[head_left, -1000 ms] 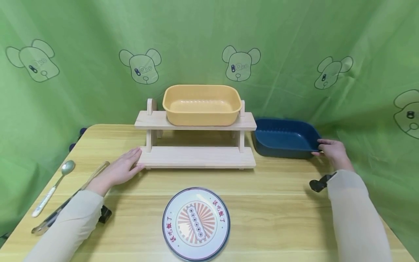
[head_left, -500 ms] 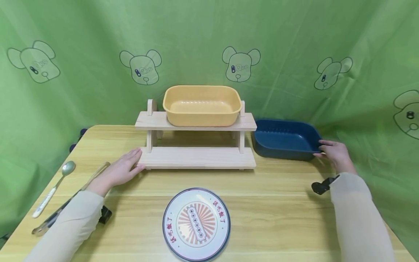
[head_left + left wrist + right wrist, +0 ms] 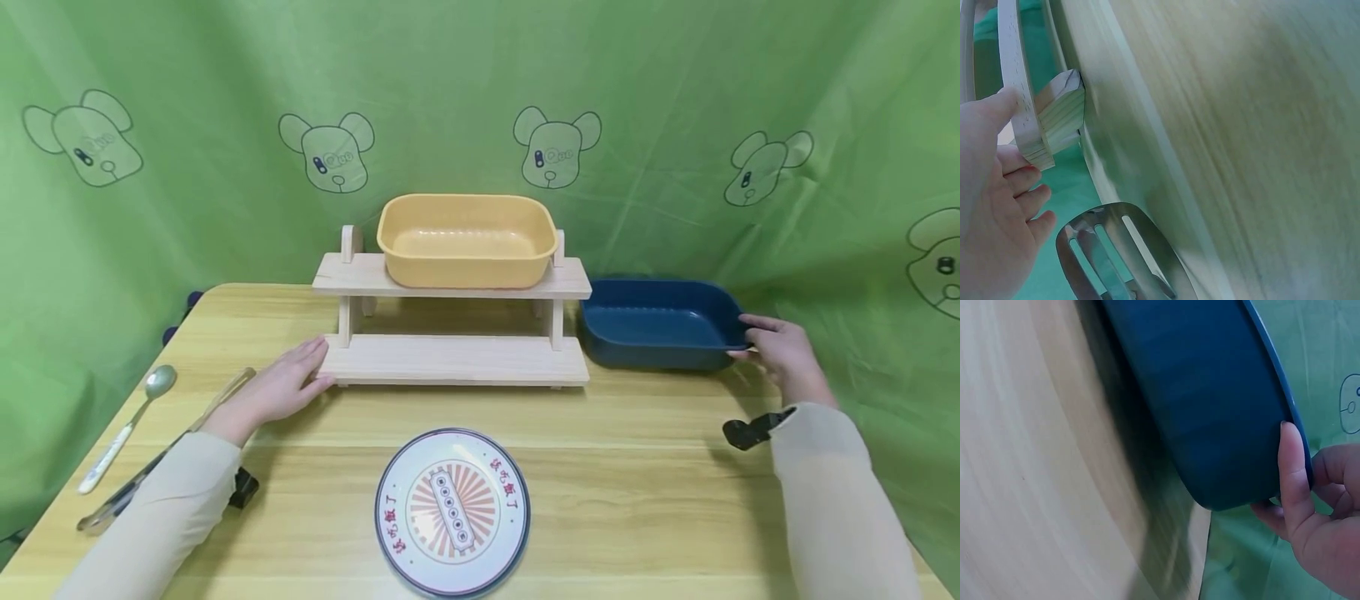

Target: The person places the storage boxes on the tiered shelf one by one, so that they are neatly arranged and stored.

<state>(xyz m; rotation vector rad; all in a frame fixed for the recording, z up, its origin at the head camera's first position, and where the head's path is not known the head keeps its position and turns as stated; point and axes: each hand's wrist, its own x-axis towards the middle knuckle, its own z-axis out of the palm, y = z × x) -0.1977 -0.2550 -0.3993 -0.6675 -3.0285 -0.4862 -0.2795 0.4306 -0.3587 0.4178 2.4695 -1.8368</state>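
A two-tier wooden rack (image 3: pixel 457 360) stands at the back middle, with a yellow basin (image 3: pixel 468 271) on its upper board. My left hand (image 3: pixel 281 389) holds the left end of the lower board; in the left wrist view the thumb lies on one face of the board (image 3: pixel 1021 106) and the fingers are at its other side. At the right, my right hand (image 3: pixel 783 354) pinches the right rim of a dark blue basin (image 3: pixel 660 357). The right wrist view has the thumb on the outer wall of the blue basin (image 3: pixel 1222 425) and other fingers behind the rim.
A white patterned plate (image 3: pixel 453 575) lies at the front middle. On the left are a spoon (image 3: pixel 160 382) with a white handle and a slotted metal utensil (image 3: pixel 123 493), partly under the left forearm. A green curtain (image 3: pixel 450 75) hangs behind the table.
The right hand has shifted slightly right and toward the front, and the blue basin has moved a little with it, its back edge coming forward. The left hand keeps its place on the rack.
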